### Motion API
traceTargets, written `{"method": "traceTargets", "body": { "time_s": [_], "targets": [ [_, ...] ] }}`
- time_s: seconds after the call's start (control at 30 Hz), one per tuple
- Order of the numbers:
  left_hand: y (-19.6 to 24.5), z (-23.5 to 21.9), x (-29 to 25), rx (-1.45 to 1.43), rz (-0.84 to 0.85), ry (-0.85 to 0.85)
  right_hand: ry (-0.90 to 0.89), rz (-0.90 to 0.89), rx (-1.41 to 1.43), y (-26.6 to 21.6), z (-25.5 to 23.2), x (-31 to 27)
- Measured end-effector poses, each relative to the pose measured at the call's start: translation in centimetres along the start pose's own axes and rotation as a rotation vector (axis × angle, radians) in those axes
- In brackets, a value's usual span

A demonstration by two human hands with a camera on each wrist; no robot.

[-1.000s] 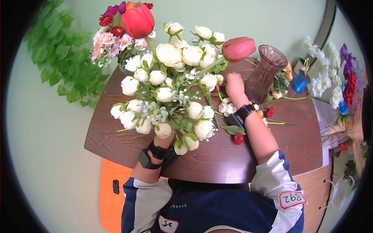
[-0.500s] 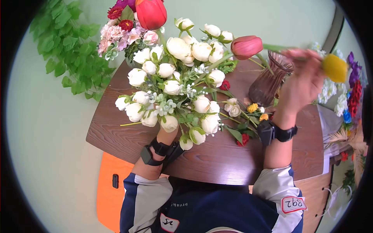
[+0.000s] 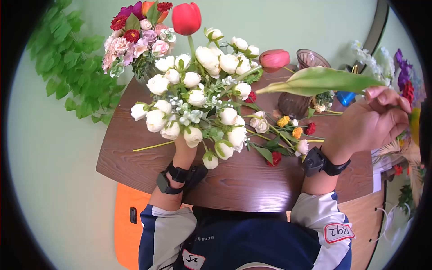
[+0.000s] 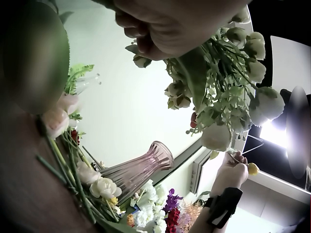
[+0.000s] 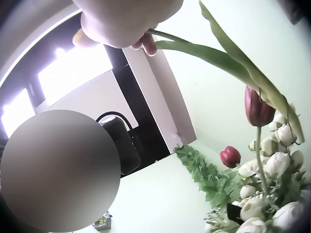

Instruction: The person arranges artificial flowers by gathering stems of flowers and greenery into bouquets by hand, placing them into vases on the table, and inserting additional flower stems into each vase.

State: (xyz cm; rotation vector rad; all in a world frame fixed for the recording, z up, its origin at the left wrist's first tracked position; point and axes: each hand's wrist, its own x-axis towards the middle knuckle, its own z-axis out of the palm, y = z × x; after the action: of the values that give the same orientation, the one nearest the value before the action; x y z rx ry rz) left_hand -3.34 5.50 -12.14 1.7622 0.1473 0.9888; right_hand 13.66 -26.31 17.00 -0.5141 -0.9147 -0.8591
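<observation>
My left hand [image 3: 183, 150] grips the stems of a bouquet [image 3: 196, 99] from below. Its fingers are partly hidden by the blooms in the head view but show curled in the left wrist view. White roses and pale green sprigs fill the bouquet, and two red tulips [image 3: 186, 19] rise above them. At the right, over the table, my right hand [image 3: 366, 123] pinches the stem of a yellow tulip [image 4: 253, 169]. The tulip's long green leaf [image 3: 328, 81] points left towards the bouquet, in front of the glass vase.
A purple-tinted glass vase [image 3: 294, 105] stands on the wooden table [image 3: 243, 189]. Loose red, yellow and white stems lie near it. Behind the bouquet is a pink and purple arrangement [image 3: 139, 42]. More flowers stand at the far right, and a leafy vine [image 3: 72, 63] hangs at left.
My right hand has come up from the table beside the vase and moved right, bringing a yellow tulip with it. The left hand still holds the bouquet in nearly the same place.
</observation>
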Motion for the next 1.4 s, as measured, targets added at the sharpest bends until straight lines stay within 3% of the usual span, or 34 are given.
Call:
{"method": "traceTargets", "body": {
  "time_s": [0.03,0.07,0.13,0.27,0.3,0.33,0.4,0.47,0.5,0.53,0.6,0.7,0.77,0.8,1.03,1.2,1.27,1.3,1.33,1.37,1.4],
  "targets": [
    [3.3,-0.3,0.2,0.353,-0.074,-0.021,0.008,0.01,0.025,-0.3,-0.2,0.1],
    [6.1,0.5,0.9,0.352,-0.075,-0.024,0.008,0.01,0.022,-0.4,-0.4,0.2],
    [9.7,3.6,2.8,0.448,0.197,0.203,0.04,0.026,0.038,-0.6,-0.8,0.5],
    [10.8,4.8,4.0,0.281,0.232,0.291,0.091,-0.002,0.211,-0.4,-1.4,1.0],
    [8.2,4.2,3.6,0.168,0.133,0.29,0.089,-0.015,0.189,-0.3,-1.3,0.9],
    [9.4,4.9,3.8,0.108,0.137,0.297,0.087,-0.029,0.168,-0.2,-1.3,0.8],
    [6.9,3.8,2.7,0.129,0.073,0.199,0.057,-0.015,0.177,-0.3,-0.8,0.3],
    [1.6,2.0,1.2,-0.155,-0.096,0.137,0.031,0.0,0.18,-0.5,-0.3,-0.3],
    [0.7,1.1,0.6,-0.154,-0.098,0.132,-0.045,0.051,0.253,-0.6,-0.1,-0.6],
    [-0.1,0.2,0.0,-0.023,-0.071,0.055,-0.12,0.102,0.327,-0.7,0.3,-1.0],
    [-1.4,-1.6,-1.3,0.239,-0.013,-0.1,-0.104,0.091,0.191,-1.1,1.4,-1.9],
    [-2.2,-3.7,-3.9,0.628,0.077,-0.332,-0.374,-0.149,0.024,-0.3,1.1,-3.2],
    [-1.4,-3.8,-4.6,0.755,0.106,-0.409,-0.439,-0.044,0.133,-0.6,1.4,-3.6],
    [-1.2,-3.7,-4.5,0.705,0.086,-0.41,-0.502,0.06,0.245,-0.7,1.6,-3.8],
    [2.3,-2.2,-4.2,0.355,-0.054,-0.411,-0.191,0.148,0.251,-0.4,3.2,-5.1],
    [3.6,0.8,0.9,0.105,-0.144,-0.402,-0.032,0.139,0.189,-0.6,3.5,-4.8],
    [4.5,0.5,1.0,0.003,-0.182,-0.397,-0.014,0.143,0.169,-0.6,3.5,-4.8],
    [5.7,-0.7,-3.0,-0.048,-0.201,-0.392,0.004,0.146,0.151,-0.6,3.5,-4.8],
    [6.1,-0.4,-2.7,-0.099,-0.219,-0.385,0.001,0.148,0.154,-0.7,3.5,-5.0],
    [5.9,1.6,1.4,-0.15,-0.237,-0.378,-0.068,0.172,0.187,-0.8,3.6,-5.2],
    [7.4,-2.3,-4.9,-0.201,-0.254,-0.372,-0.137,0.196,0.219,-0.8,3.6,-5.5]
  ]
}}
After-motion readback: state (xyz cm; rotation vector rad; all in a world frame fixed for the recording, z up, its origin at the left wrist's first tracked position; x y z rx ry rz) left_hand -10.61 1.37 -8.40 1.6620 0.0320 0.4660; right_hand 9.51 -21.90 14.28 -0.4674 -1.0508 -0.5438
